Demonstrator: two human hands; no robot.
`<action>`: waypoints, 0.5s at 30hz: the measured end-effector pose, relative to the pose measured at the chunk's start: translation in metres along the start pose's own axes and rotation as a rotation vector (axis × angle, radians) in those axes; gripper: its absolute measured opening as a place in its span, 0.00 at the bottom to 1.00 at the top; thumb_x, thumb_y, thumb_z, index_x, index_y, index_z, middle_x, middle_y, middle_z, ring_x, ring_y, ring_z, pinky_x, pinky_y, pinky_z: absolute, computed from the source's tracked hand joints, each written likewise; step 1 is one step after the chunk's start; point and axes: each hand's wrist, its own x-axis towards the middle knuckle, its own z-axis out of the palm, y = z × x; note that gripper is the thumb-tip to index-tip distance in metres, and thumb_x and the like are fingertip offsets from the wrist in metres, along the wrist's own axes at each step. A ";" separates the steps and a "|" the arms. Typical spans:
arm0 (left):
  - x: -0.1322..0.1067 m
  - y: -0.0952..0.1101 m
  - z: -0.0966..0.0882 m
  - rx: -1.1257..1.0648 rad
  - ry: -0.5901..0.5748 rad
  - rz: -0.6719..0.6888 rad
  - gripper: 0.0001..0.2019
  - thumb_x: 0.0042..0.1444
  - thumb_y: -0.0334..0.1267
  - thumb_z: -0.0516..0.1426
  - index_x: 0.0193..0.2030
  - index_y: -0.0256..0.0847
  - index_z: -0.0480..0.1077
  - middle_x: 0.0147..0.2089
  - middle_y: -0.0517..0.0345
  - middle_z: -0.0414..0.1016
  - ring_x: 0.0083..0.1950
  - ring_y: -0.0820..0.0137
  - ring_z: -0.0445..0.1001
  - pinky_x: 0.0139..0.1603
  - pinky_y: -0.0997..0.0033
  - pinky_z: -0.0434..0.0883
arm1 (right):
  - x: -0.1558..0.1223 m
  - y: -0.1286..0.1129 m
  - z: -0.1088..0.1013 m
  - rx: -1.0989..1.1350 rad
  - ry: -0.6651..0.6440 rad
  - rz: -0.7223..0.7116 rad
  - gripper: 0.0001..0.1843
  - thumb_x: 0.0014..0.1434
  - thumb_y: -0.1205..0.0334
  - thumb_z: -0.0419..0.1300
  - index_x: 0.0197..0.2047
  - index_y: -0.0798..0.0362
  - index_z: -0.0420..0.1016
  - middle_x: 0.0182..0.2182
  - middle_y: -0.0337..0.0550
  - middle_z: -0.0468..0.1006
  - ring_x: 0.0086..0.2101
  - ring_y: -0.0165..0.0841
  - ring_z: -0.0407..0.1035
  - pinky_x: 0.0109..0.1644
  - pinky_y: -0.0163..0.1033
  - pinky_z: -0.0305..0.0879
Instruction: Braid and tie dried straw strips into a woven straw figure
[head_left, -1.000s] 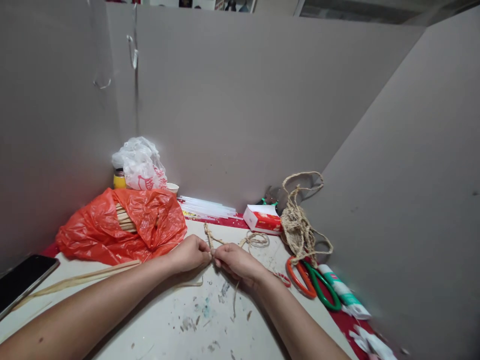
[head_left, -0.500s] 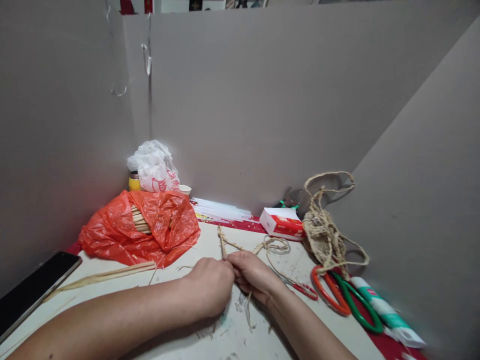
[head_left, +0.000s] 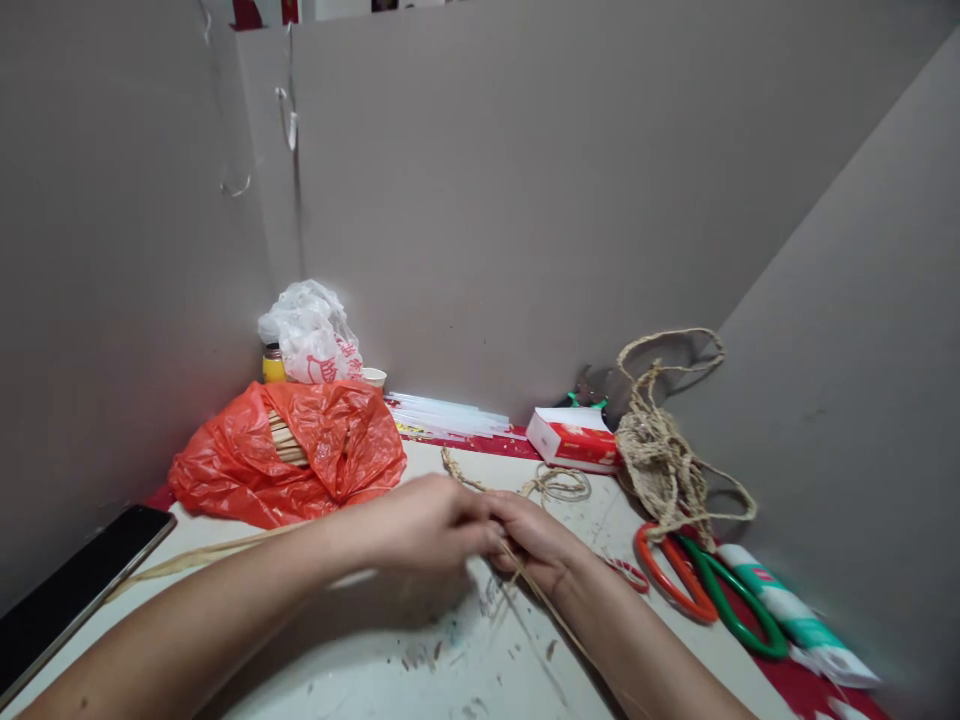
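My left hand (head_left: 427,520) and my right hand (head_left: 536,540) meet over the middle of the white table (head_left: 420,670), fingers pinched together on a thin straw-coloured twine strand (head_left: 469,478). The strand runs from my fingers back across the table to a small loose coil (head_left: 562,485), and one thin end trails toward me along my right forearm. My left hand is slightly blurred and partly covers the fingers of my right hand.
A red plastic bag (head_left: 300,455) with wooden sticks lies at the left, a white bag (head_left: 311,335) behind it. A phone (head_left: 75,585) lies far left. A twine bundle (head_left: 660,460), a red-white box (head_left: 574,440), scissors (head_left: 697,585) and a tube (head_left: 795,625) lie right. Grey partition walls surround the table.
My left hand has slid right and over my right hand's fingers. The strand has tipped lower toward the table, and an end now trails along my right forearm.
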 end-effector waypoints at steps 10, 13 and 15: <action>0.030 -0.067 0.007 -0.302 0.115 -0.281 0.18 0.49 0.51 0.54 0.26 0.35 0.68 0.20 0.60 0.68 0.19 0.77 0.62 0.21 0.76 0.58 | 0.002 -0.005 0.000 0.132 -0.094 0.025 0.08 0.49 0.63 0.56 0.22 0.55 0.61 0.12 0.26 0.47 0.13 0.20 0.36 0.13 0.27 0.32; 0.032 -0.068 0.016 -0.459 -0.001 -0.259 0.18 0.46 0.52 0.56 0.29 0.35 0.69 0.19 0.63 0.65 0.18 0.78 0.60 0.22 0.77 0.58 | 0.004 -0.004 -0.001 0.088 -0.079 -0.001 0.08 0.48 0.64 0.55 0.22 0.54 0.61 0.11 0.26 0.48 0.13 0.20 0.38 0.13 0.26 0.35; 0.033 -0.068 0.013 -0.459 0.013 -0.274 0.17 0.46 0.50 0.57 0.29 0.35 0.70 0.17 0.66 0.62 0.17 0.79 0.57 0.20 0.77 0.57 | 0.005 -0.004 -0.003 0.067 -0.093 -0.009 0.06 0.49 0.64 0.54 0.23 0.55 0.62 0.10 0.27 0.49 0.12 0.20 0.38 0.13 0.26 0.35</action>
